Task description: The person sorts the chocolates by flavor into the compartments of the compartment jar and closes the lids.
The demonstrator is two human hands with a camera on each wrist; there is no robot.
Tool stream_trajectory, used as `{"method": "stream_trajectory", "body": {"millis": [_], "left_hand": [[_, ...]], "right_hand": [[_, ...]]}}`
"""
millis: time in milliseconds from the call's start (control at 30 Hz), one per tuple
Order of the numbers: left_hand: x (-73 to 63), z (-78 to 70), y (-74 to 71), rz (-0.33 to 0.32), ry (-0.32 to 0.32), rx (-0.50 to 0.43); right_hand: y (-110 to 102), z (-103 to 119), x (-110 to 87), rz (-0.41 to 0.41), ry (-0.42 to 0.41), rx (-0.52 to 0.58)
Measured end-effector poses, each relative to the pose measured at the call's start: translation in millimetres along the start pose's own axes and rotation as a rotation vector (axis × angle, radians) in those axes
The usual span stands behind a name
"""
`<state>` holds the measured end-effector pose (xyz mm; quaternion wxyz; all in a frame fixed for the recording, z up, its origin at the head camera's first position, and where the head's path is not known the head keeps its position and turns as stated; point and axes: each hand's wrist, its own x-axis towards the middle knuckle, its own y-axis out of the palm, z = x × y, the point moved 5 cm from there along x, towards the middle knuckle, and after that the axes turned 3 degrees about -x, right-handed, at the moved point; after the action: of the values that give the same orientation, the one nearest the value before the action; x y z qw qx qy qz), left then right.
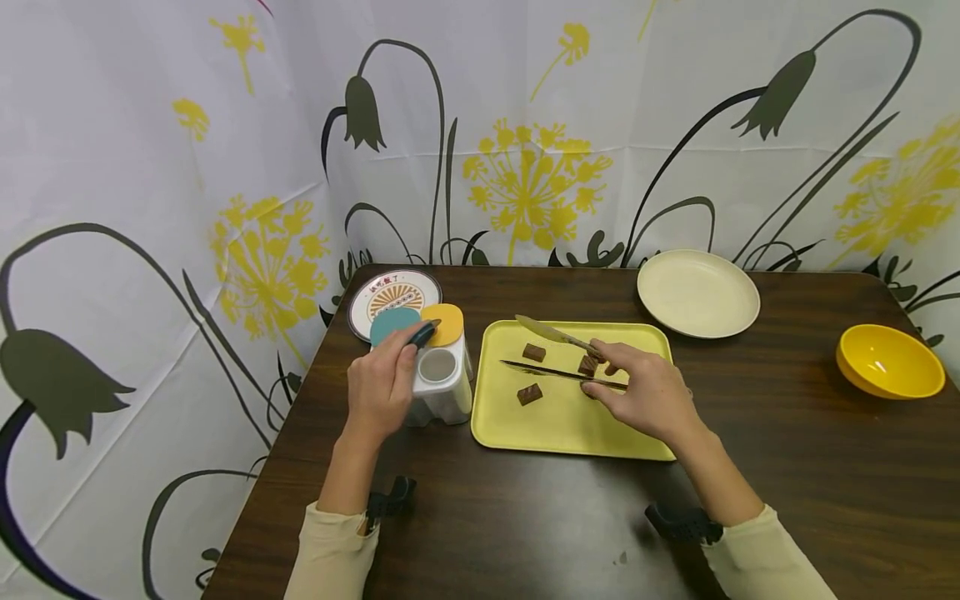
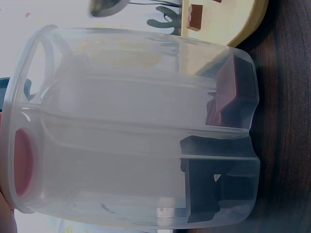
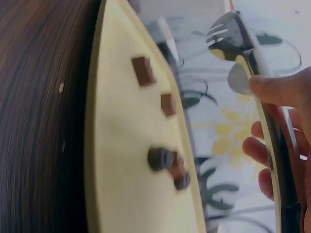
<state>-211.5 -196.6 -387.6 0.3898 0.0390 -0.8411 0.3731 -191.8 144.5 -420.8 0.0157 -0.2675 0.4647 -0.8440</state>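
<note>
Pinching a small dark piece (image 1: 423, 334) above the container (image 1: 444, 406), the left hand (image 1: 380, 387) sits, in the head view, just beside the round opening (image 1: 437, 365); that grip probably keeps the piece clear of the opening. A teal lid (image 1: 393, 319) and a yellow lid (image 1: 444, 323) cover the far side. The right hand (image 1: 651, 390) holds tongs (image 1: 555, 334) over the yellow tray (image 1: 495, 429), their arms spread, likely to leave room for a piece between the tips. Chocolate pieces (image 1: 529, 394) lie scattered on the tray, whose raised rim should help contain them.

Through the left wrist view, the container's clear wall shows dark shapes (image 2: 209, 182) at its base; what they are, I cannot tell. The left hand's fingers are mostly out of sight.

From the right wrist view, the thumb (image 3: 265, 90) lies along one arm of the tongs, presumably to govern the spread. The fork-like tip (image 3: 228, 36) holds nothing visible.
</note>
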Motion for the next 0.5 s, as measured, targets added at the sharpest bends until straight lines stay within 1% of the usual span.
{"method": "stream_trajectory", "body": {"millis": [100,233,333,500], "left_hand": [[-0.6,-0.1,-0.1,0.004,-0.002,0.002],[-0.8,-0.7,-0.8,0.004,-0.005,0.002],[-0.1,-1.4,-0.9,0.004,-0.004,0.000],[0.8,-2.3,-0.6,-0.005,0.004,-0.010]], "right_hand": [[-3,-19,-8.9,0.029,0.099,-0.051],[-6,-39,-18.8,0.052,0.174,-0.113],[-8,-50,-25.1,0.067,0.218,-0.139],[-7,-60,-32.2,0.091,0.253,-0.143]]}}
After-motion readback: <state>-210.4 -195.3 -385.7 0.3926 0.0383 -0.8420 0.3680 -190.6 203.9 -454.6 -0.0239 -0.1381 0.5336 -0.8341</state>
